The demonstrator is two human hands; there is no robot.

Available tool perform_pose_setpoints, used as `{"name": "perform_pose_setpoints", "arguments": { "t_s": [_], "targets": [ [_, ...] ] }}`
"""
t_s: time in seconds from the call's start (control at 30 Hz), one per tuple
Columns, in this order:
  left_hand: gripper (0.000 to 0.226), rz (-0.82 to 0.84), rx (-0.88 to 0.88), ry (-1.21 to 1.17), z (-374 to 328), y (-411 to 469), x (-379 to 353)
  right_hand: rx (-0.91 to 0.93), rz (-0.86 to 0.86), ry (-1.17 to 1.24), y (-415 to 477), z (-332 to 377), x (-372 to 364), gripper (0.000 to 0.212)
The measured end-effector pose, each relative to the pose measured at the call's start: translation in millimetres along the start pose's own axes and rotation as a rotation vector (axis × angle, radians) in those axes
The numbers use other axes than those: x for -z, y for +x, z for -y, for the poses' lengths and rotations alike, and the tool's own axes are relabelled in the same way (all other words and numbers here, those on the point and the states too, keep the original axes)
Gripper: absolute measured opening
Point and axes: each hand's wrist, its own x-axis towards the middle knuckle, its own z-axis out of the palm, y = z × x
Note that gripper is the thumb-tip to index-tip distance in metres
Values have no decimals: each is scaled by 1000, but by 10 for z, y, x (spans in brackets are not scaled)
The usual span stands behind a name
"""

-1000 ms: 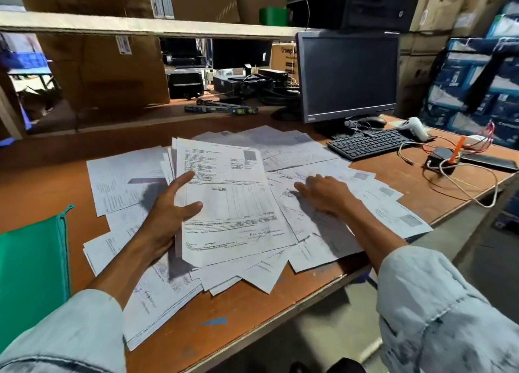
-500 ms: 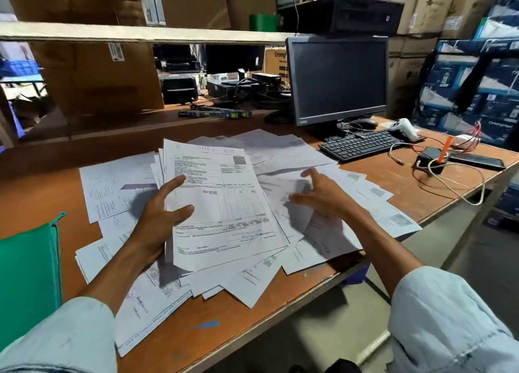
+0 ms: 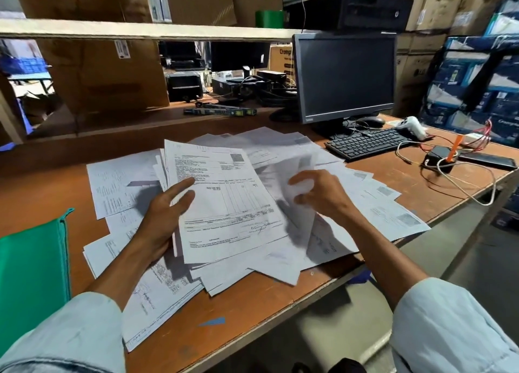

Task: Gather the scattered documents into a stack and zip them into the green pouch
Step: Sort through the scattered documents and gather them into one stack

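White printed documents (image 3: 120, 181) lie scattered over the brown table (image 3: 252, 302). My left hand (image 3: 165, 215) grips a small stack of sheets (image 3: 224, 204) by its left edge, thumb on top, tilted above the pile. My right hand (image 3: 320, 193) pinches one loose sheet (image 3: 297, 224) and lifts it off the pile; that sheet is motion-blurred. The green pouch (image 3: 31, 271) lies flat at the table's left edge, its zip side toward the papers.
A black monitor (image 3: 345, 75) and keyboard (image 3: 365, 144) stand at the back right. A white scanner (image 3: 412, 127), a phone (image 3: 488, 159), a black adapter (image 3: 438, 159) and loose cables sit at the far right. A shelf (image 3: 140, 29) spans overhead; cardboard boxes behind.
My right hand went from lying flat on the papers to pinching one sheet and raising it. The left hand kept its hold on the stack.
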Motion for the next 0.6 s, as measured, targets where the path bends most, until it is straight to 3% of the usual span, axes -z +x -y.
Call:
{"name": "perform_pose_setpoints", "arguments": {
  "t_s": [0.03, 0.13, 0.23, 0.27, 0.33, 0.4, 0.43, 0.5, 0.53, 0.6],
  "targets": [
    [41, 3, 4, 0, 4, 2, 5, 25, -147, 41, 3, 27, 10, 32],
    [52, 45, 55, -33, 19, 4, 61, 176, -479, 120, 33, 40, 169, 29],
    [60, 59, 59, -20, 19, 6, 85, 347, -467, 145, 63, 127, 433, 46],
    [61, 43, 42, 0, 8, 0, 72, 354, -450, 296, 79, 157, 512, 49],
    [60, 4, 1, 47, -39, -35, 24, 317, -392, 859, 132, 195, 676, 44],
    [59, -3, -18, 64, -65, -61, -9, 252, -184, 1401, 191, 141, 763, 34],
    [58, 2, -21, 74, -72, -69, -14, 223, -104, 1554, 250, 95, 777, 31],
    [57, 24, -19, 107, -89, -93, -21, 98, -107, 1461, 312, 118, 749, 41],
    [57, 34, -15, 127, -93, -101, -27, 37, -159, 1230, 304, 170, 689, 46],
    [59, 50, -8, 144, -111, -102, -50, 16, -179, 827, 275, 271, 418, 33]
  ]
}}
